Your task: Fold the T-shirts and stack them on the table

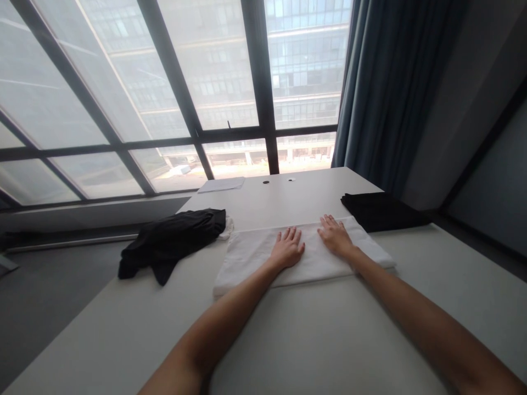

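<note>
A folded white cloth (247, 258) lies flat across the middle of the white table (313, 340). My left hand (287, 248) rests palm down on it, fingers stretched out. My right hand (335, 236) lies flat on the same cloth a little to the right, fingers also spread. Neither hand holds anything. A crumpled black garment (173, 241) lies left of the cloth, hanging partly over the table's left edge. A folded black garment (381, 211) sits at the right, just past the cloth's far right corner.
A sheet of white paper (222, 184) lies at the table's far edge by the large window (164, 82). Two round cable holes (279, 180) are in the tabletop near it. A dark blue curtain (391, 93) hangs at the right.
</note>
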`<state>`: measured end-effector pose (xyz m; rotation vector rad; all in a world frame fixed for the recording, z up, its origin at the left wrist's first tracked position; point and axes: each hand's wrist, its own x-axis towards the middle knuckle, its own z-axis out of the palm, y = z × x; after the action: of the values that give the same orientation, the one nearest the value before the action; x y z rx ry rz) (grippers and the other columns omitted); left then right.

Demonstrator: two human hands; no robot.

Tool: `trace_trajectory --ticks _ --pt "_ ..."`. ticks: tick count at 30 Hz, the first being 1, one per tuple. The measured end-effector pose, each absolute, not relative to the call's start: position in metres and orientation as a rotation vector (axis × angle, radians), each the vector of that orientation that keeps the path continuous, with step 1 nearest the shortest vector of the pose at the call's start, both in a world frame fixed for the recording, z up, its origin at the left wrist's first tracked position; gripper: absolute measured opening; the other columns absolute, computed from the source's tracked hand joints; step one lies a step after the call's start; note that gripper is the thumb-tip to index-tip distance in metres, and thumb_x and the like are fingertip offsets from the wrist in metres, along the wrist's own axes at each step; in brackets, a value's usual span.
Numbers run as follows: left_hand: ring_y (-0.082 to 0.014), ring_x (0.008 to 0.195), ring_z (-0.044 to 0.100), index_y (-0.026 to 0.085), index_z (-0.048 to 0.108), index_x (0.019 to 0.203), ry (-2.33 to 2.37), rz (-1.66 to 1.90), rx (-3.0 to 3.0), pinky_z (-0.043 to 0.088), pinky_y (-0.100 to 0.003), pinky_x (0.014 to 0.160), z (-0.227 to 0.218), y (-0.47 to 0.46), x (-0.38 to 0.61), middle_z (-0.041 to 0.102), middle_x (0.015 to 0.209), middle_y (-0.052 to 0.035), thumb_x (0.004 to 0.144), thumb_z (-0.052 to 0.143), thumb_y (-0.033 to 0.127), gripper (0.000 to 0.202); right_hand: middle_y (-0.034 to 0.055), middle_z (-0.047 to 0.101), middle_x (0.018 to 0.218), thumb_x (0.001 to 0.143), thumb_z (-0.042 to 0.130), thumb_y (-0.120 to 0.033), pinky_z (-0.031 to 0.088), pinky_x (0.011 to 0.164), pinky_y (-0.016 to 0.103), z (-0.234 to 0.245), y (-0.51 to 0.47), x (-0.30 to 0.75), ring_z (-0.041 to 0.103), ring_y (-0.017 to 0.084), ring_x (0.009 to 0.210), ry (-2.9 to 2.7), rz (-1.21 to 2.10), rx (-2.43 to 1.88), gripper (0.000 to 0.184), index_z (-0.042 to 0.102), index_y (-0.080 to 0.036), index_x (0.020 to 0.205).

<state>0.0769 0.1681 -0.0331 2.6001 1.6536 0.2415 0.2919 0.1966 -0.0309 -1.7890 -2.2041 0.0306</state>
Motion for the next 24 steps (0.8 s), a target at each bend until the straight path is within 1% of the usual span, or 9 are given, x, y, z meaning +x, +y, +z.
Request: trace_trajectory --ticks 3,6,10,14,16,19,21,24 --pt "-0.031 0.153 0.015 0.016 0.03 0.157 1.653 0.23 2.595 0.014 -0.056 0.121 -0.033 0.169 0.076 0.019 0.166 -0.0129 0.103 0.028 0.047 0.062 0.0163 0.03 0.162 0.102 0.029 -0.042 0.019 0.12 0.052 -0.032 0.207 0.314 0.024 0.027 0.15 -2.211 0.072 -1.839 0.061 0.038 -0.009 0.152" --pt "-0.0306 0.153 0.016 0.017 0.029 0.157 1.655 0.212 2.586 0.014 -0.056 0.121 -0.032 0.169 0.076 0.019 0.166 -0.0122 0.103 0.027 0.047 0.063 0.0164 0.028 0.163 0.103 0.026 -0.042 0.017 0.12 0.052 -0.034 0.215 0.332 0.022 0.027 0.151 -2.12 -0.012 -1.846 0.061 0.037 -0.008 0.153" --pt "-0.0301 0.153 0.014 0.016 0.028 0.158 1.66 0.188 2.575 0.012 -0.055 0.121 -0.03 0.168 0.079 0.017 0.166 -0.0117 0.103 0.027 0.047 0.063 0.0187 0.034 0.16 0.101 0.031 -0.041 0.017 0.121 0.049 -0.043 0.22 0.349 0.027 0.028 0.15 -2.126 0.008 -1.914 0.06 0.042 -0.006 0.15" --pt "-0.0276 0.154 0.012 0.017 0.026 0.159 1.673 0.16 2.55 0.013 -0.051 0.122 -0.026 0.171 0.073 0.017 0.167 -0.0094 0.103 0.025 0.05 0.065 0.0175 0.036 0.159 0.101 0.032 -0.04 0.018 0.121 0.048 -0.051 0.222 0.355 0.028 0.027 0.149 -2.14 -0.008 -1.916 0.06 0.044 -0.007 0.149" --pt "-0.0289 0.154 0.013 0.018 0.024 0.159 1.725 0.143 2.509 0.014 -0.054 0.121 -0.022 0.175 0.061 0.018 0.166 -0.0103 0.103 0.022 0.054 0.067 0.0166 0.036 0.159 0.101 0.032 -0.041 0.018 0.121 0.048 -0.053 0.223 0.355 0.028 0.027 0.149 -2.136 -0.007 -1.918 0.059 0.045 -0.008 0.149" --pt "-0.032 0.153 0.015 0.018 0.027 0.158 1.834 0.112 2.434 0.013 -0.062 0.119 -0.018 0.179 0.039 0.02 0.165 -0.0123 0.103 0.021 0.054 0.066 0.0164 0.036 0.159 0.101 0.033 -0.041 0.018 0.121 0.048 -0.056 0.225 0.355 0.029 0.027 0.149 -2.131 -0.026 -1.917 0.058 0.046 -0.009 0.148" --pt "-0.0311 0.153 0.017 0.02 0.028 0.158 1.884 0.106 2.407 0.012 -0.061 0.119 -0.017 0.181 0.029 0.021 0.165 -0.0112 0.103 0.023 0.053 0.064 0.0165 0.037 0.159 0.101 0.033 -0.041 0.018 0.121 0.048 -0.057 0.225 0.356 0.029 0.027 0.148 -2.132 -0.033 -1.915 0.058 0.047 -0.009 0.147" --pt "-0.0309 0.153 0.014 0.02 0.026 0.158 1.962 0.144 2.379 0.013 -0.06 0.12 -0.018 0.183 0.024 0.018 0.166 -0.0109 0.103 0.019 0.054 0.065 0.0163 0.038 0.158 0.101 0.034 -0.04 0.019 0.121 0.047 -0.056 0.225 0.356 0.03 0.027 0.148 -2.127 -0.025 -1.905 0.057 0.047 -0.009 0.147"
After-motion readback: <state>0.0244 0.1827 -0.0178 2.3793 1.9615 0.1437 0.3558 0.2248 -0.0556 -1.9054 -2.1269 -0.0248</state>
